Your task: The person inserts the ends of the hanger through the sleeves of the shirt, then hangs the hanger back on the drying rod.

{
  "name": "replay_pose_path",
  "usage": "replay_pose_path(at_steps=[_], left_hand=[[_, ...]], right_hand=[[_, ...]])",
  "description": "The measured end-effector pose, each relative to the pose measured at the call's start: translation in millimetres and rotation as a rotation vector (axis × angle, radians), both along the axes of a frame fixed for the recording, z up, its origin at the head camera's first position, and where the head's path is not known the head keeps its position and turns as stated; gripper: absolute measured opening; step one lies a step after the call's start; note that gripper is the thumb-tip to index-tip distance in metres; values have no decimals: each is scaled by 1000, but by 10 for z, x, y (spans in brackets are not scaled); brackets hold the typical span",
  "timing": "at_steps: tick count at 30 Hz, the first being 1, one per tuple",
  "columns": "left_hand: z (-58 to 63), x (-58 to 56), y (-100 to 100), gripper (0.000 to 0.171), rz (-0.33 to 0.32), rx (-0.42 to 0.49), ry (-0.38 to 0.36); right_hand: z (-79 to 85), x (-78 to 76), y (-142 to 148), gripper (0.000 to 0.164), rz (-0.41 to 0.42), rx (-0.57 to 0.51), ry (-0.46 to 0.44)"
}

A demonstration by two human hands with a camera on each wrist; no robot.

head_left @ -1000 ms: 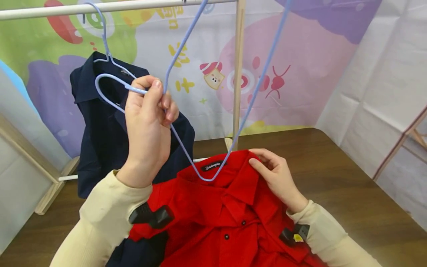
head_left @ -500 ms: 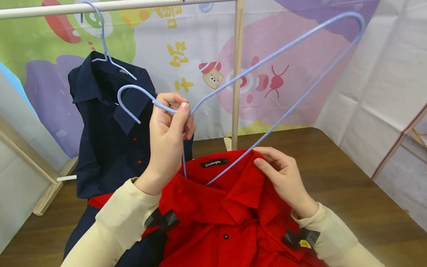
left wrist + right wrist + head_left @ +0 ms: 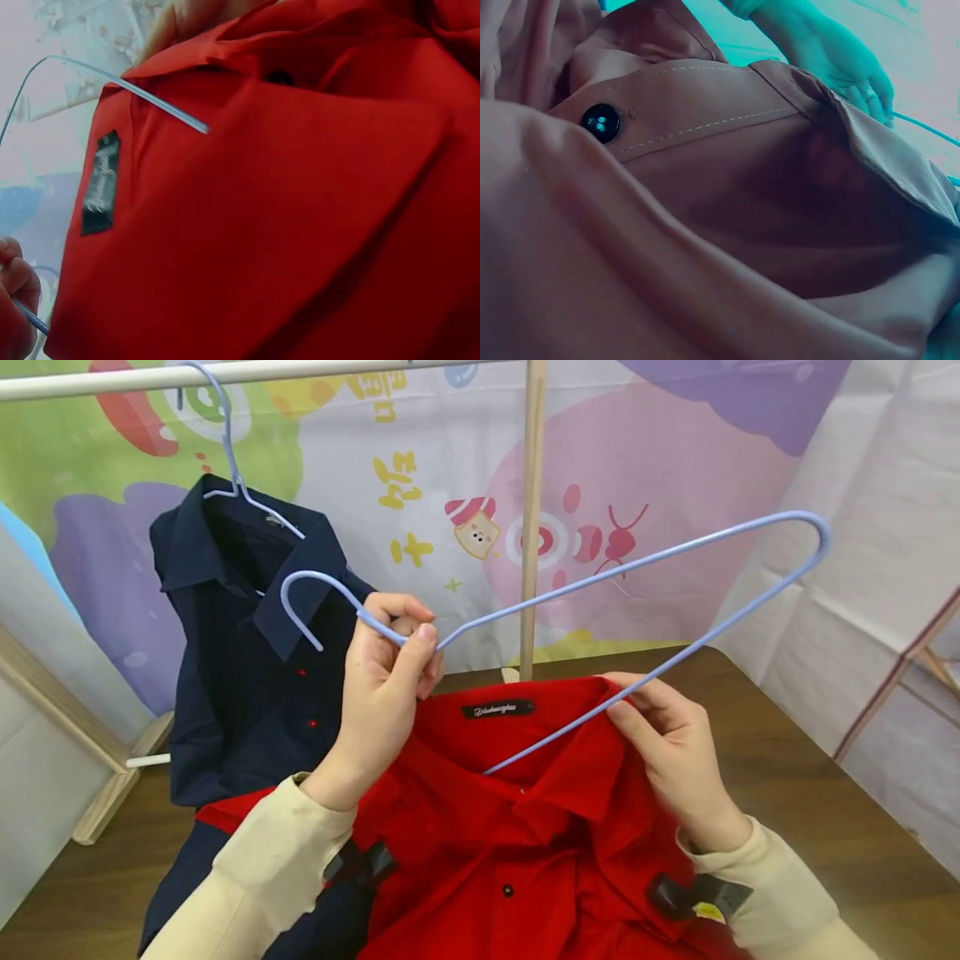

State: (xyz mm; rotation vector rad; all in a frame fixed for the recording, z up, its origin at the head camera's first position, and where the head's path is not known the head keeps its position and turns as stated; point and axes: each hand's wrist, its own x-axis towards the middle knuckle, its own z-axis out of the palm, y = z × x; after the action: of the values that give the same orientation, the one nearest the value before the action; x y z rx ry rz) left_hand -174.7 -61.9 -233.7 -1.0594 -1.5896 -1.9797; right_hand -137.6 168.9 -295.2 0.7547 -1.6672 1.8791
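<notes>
My left hand (image 3: 386,685) pinches a light blue clothes hanger (image 3: 637,562) at the neck below its hook. The hanger is tilted, hook to the left and one rounded end up at the right. Its other end goes down into the collar opening of a red shirt (image 3: 465,860) and is hidden there. With thumb and fingers, my right hand (image 3: 678,756) grips the shirt's collar at the right, where the hanger's lower bar crosses. A black label (image 3: 101,184) shows inside the collar in the left wrist view. The right wrist view shows a black button (image 3: 601,123) close up.
A navy shirt (image 3: 247,693) hangs on another blue hanger (image 3: 228,435) from a white rail (image 3: 315,372) at the left. A wooden post (image 3: 531,527) supports the rail. Below lies a brown wooden table (image 3: 810,827); a printed cloth (image 3: 660,460) hangs behind.
The hanger's free end has swung down and right, and its opposite end has entered the collar. My left hand has moved right and down. My right hand has drawn the collar rightward.
</notes>
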Motion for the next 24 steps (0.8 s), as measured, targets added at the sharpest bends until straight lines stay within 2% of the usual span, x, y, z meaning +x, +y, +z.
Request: replay_pose_path(at_steps=[8, 13, 18, 22, 24], left_hand=[[2, 49, -59, 15, 114, -82, -11], [-22, 41, -89, 15, 137, -121, 3], [-37, 34, -127, 14, 186, -168, 40], [-32, 47, -157, 14, 233, -225, 83], [-27, 57, -181, 16, 262, -264, 108]], right_hand=[[27, -20, 34, 28, 46, -94, 45], [61, -19, 47, 28, 71, -158, 38], [118, -22, 72, 26, 58, -251, -4], [153, -29, 109, 24, 85, -326, -8], [166, -32, 119, 23, 66, -336, -24]])
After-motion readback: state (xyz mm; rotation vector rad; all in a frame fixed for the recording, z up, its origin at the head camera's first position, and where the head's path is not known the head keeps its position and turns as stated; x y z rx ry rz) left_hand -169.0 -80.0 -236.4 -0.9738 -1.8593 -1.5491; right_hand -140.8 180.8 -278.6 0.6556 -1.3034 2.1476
